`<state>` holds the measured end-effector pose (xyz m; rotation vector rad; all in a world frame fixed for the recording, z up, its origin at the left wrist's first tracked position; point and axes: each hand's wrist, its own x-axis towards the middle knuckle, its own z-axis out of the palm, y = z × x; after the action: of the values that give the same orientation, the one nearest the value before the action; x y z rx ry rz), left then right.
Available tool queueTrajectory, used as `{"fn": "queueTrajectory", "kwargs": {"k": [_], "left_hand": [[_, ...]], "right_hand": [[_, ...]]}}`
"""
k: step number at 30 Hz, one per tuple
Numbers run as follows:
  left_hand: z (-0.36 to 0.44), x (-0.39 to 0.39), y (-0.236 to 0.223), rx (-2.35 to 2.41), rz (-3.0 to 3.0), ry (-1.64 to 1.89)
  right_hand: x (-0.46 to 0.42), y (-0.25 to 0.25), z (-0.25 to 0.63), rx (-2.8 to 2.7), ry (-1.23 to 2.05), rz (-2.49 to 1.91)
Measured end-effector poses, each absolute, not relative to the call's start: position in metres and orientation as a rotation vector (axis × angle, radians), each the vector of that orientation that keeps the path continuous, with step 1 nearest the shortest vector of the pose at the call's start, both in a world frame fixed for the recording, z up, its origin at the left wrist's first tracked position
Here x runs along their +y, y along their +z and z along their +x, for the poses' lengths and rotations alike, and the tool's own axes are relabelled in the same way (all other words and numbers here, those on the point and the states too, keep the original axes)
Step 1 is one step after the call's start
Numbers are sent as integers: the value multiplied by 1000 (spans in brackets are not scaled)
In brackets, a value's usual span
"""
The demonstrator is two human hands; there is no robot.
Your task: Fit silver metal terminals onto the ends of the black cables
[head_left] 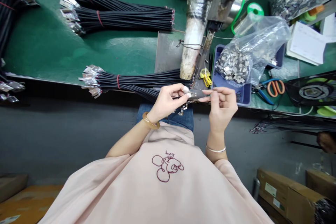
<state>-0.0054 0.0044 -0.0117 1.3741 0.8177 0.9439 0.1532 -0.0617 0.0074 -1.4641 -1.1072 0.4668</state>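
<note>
Black cables [136, 80] and pinched left hand [168, 100] left of blue tray [246, 95], right hand [222, 107] beside it, fingers bent, grips unclear

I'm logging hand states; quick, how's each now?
Left hand: pinched closed; what it holds, if anything, is unclear.
Right hand: partly curled; cannot tell whether it holds anything.
</note>
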Motion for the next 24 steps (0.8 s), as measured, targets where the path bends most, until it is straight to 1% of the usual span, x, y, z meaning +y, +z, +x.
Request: {"fn": "queueTrajectory", "kwargs": {"k": [4, 8, 16, 24], "left_hand": [[-6, 4, -11, 810, 1401, 941], [-7, 4, -9, 801, 1408, 901], [-2, 3, -10, 816, 1344, 950], [1, 5, -10, 803, 1298, 988]], "right_hand": [[-64, 5, 147, -1263, 421, -1469], [-63, 3, 143, -1331, 470, -1475], [-62, -1, 139, -1323, 475, -1495], [-57, -2, 143, -1209, 620, -1438]]}}
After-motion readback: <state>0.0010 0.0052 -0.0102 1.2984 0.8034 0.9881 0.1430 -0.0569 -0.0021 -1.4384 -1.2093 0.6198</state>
